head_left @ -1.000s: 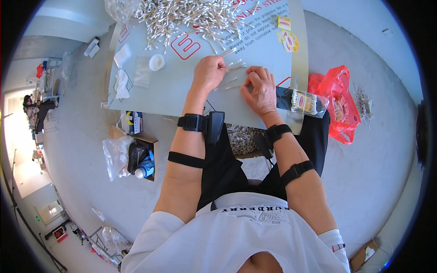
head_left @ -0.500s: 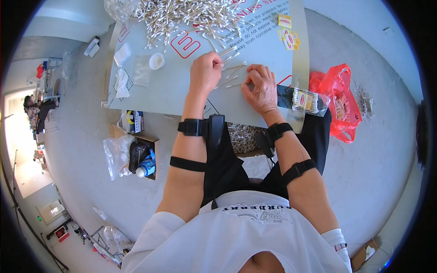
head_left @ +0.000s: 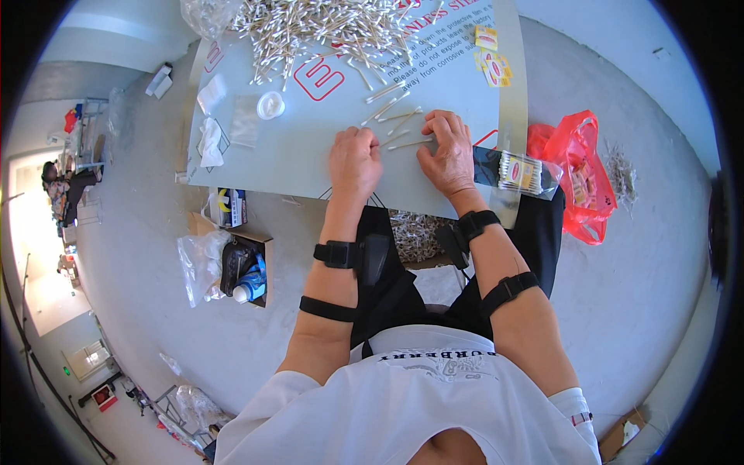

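Note:
My left hand (head_left: 356, 164) rests over the near part of the sheet-covered table with its fingers curled in. The fingertips are turned away, so whatever they may hold is hidden. Right beside them lies one of several loose cotton swabs (head_left: 400, 122), fanned out between my two hands. Across from it, my right hand (head_left: 448, 153) has thumb and forefinger apart, its fingers bent down toward the table. The end of another swab (head_left: 409, 144) reaches into that gap; whether the fingers touch it, I cannot tell. Farther off spreads a large heap of cotton swabs (head_left: 298, 35).
A small round white tub (head_left: 270, 105) and clear plastic sleeves (head_left: 246, 122) lie left. Yellow cards (head_left: 493, 66) are at the far right. A filled swab packet (head_left: 521, 172) sits by my right wrist, near a red plastic bag (head_left: 577, 182). An open box (head_left: 267, 271) stands below left.
My left hand has drawn back toward me from the swabs near the heap. Swabs there now lie nearer the others between my hands. My right hand has barely moved.

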Tool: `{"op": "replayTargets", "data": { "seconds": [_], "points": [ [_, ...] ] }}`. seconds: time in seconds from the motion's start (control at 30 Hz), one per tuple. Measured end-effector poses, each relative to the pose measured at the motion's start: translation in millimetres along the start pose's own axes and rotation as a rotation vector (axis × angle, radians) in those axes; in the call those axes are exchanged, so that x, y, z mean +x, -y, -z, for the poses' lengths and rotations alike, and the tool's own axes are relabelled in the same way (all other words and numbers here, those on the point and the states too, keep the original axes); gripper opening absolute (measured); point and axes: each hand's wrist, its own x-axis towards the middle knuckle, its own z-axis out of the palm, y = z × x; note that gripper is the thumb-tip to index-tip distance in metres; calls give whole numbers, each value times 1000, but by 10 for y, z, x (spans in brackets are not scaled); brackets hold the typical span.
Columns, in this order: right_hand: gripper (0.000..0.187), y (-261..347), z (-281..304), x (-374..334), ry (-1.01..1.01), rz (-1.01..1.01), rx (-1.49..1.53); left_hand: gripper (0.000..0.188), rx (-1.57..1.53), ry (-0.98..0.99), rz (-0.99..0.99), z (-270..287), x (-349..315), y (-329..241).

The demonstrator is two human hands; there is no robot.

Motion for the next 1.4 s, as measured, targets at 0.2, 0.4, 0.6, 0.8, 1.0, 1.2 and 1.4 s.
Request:
{"op": "replayTargets", "data": {
  "seconds": [0.2, 0.4, 0.6, 0.8, 1.0, 1.2, 1.4],
  "points": [
    [27, -24, -12, -10, -19, -6, 4, 12, -84, 16, -1, -66, 93, -171],
    [31, 19, -4, 2, -21, -36, 13, 19, -83, -59, -64, -115, 197, -201],
    [42, 9, 5, -6, -3, -20, -33, 18, -115, -84, -50, -165, 127, -143],
    [42, 10, 11, -1, 19, -1, -39, 14, -42, -172, -21, -138, 268, -81],
    [40, 21, 13, 1, 16, -13, -29, 17, -16, -175, -46, -172, 333, -65],
    [38, 21, 13, -3, 19, -19, -36, 19, -22, -196, -13, -197, 363, -79],
    [38, 16, 10, -5, 33, -30, -33, 13, 19, -208, -40, -199, 414, -63]
  ]
}}
